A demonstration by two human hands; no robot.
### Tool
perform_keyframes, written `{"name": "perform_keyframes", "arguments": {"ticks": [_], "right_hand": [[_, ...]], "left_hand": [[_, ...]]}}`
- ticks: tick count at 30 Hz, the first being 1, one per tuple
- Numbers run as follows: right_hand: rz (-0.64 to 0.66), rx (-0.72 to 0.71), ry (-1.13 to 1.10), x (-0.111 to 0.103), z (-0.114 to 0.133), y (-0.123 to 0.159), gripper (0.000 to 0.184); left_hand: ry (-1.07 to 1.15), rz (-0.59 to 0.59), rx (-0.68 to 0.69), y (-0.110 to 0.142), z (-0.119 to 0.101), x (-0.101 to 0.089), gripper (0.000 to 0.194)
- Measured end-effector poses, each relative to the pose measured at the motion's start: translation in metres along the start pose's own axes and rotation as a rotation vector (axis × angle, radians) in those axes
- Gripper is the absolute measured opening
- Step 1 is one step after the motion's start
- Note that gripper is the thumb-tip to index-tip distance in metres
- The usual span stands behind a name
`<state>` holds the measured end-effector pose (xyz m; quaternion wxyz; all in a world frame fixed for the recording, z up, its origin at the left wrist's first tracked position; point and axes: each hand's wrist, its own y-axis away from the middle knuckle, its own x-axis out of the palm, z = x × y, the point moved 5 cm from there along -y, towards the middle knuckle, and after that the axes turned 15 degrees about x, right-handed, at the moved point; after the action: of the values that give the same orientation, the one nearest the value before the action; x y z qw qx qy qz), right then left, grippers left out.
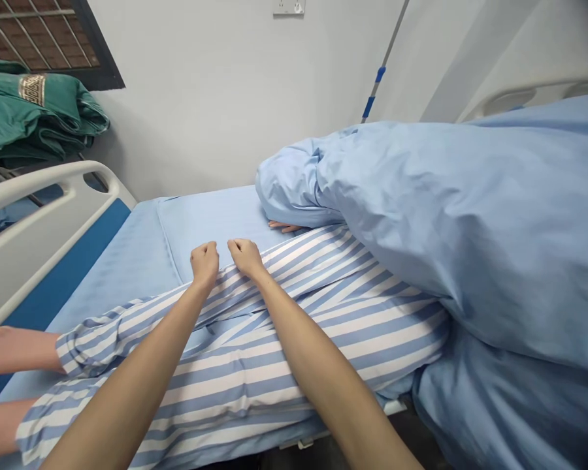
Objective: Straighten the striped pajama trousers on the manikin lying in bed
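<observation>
My left hand (204, 262) and my right hand (245, 256) lie side by side, both closed, gripping the far edge of blue-and-white striped pyjama trousers (274, 326). The trousers clothe a figure lying across the bed, its bare lower legs (14, 349) sticking out at the left. A pale hand (285, 226) of that figure shows just under the light blue quilt (445, 215), which is bunched up over the figure at the right.
The bed has a light blue sheet (206, 222) and a white and blue end board (53, 228) at the left. Folded green cloth (29, 117) is stacked behind it. A white wall, a socket (289, 6) and a pole (379, 72) stand beyond.
</observation>
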<state>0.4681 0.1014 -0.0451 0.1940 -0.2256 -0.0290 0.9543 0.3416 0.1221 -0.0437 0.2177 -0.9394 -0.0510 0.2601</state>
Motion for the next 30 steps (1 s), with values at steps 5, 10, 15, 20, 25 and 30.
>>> {"name": "perform_keyframes", "arguments": {"ticks": [5,10,15,20,25,30], "right_hand": [[-0.032,0.046,-0.067,-0.004,-0.007,-0.002,0.037],[-0.052,0.106,-0.046,-0.004,-0.004,-0.003,0.036],[0.001,0.011,0.157,-0.027,0.009,-0.009,0.035],[-0.051,0.011,0.163,-0.057,-0.007,-0.012,0.039],[-0.041,0.037,0.062,-0.057,-0.018,-0.009,0.038],[-0.007,0.081,-0.172,-0.061,-0.023,-0.018,0.036]], "left_hand": [[-0.112,0.074,0.051,0.014,-0.018,0.036,0.036],[-0.303,0.120,0.016,0.025,-0.018,0.036,0.039],[-0.359,0.140,0.039,0.022,-0.019,0.037,0.038],[-0.351,0.105,0.049,0.026,-0.016,0.038,0.039],[-0.292,0.130,0.055,0.014,-0.026,0.043,0.035],[0.044,-0.018,-0.016,-0.005,-0.053,0.070,0.032]]}}
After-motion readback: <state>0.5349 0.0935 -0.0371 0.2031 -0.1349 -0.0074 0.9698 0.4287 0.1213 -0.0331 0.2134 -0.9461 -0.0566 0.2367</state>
